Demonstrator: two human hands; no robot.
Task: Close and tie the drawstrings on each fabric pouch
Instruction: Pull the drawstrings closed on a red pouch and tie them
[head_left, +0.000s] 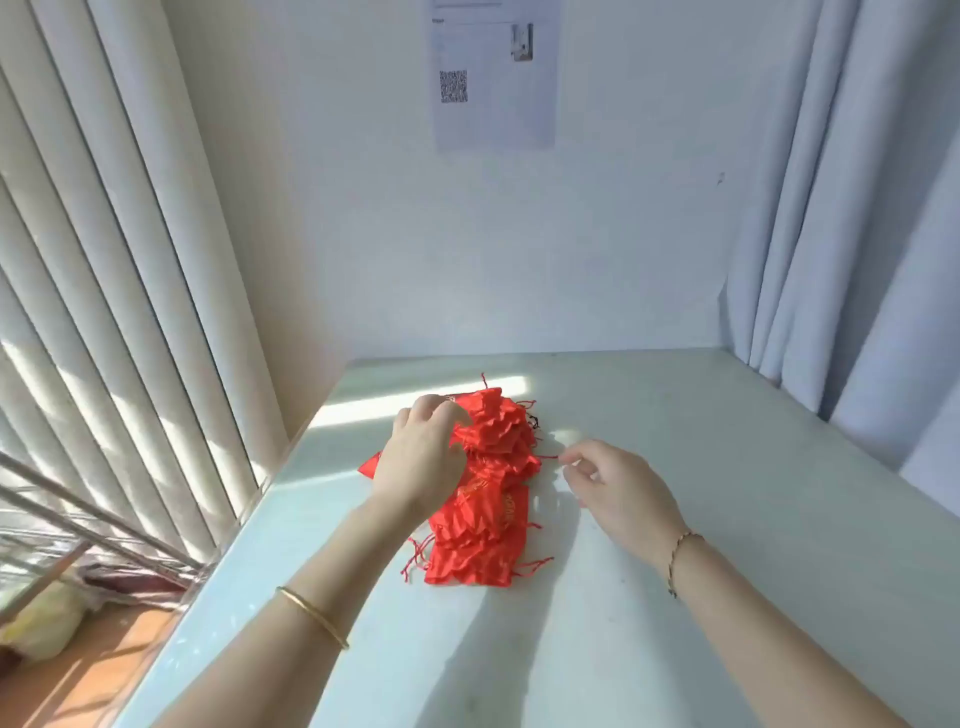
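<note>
Tabletop (701, 519) pouches (493, 525) lie half-hidden beneath left hand (421, 457); right hand (621, 491) pinches drawstring (548, 457).

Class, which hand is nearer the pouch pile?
Left. The left hand grips the pile at its far end; the right hand sits beside it, pinching a drawstring.

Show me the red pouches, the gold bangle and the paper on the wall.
red pouches (480, 558): head view, nearest pouch's fabric.
gold bangle (311, 616): head view, band across left wrist.
paper (496, 78): head view, middle of the sheet.
</note>
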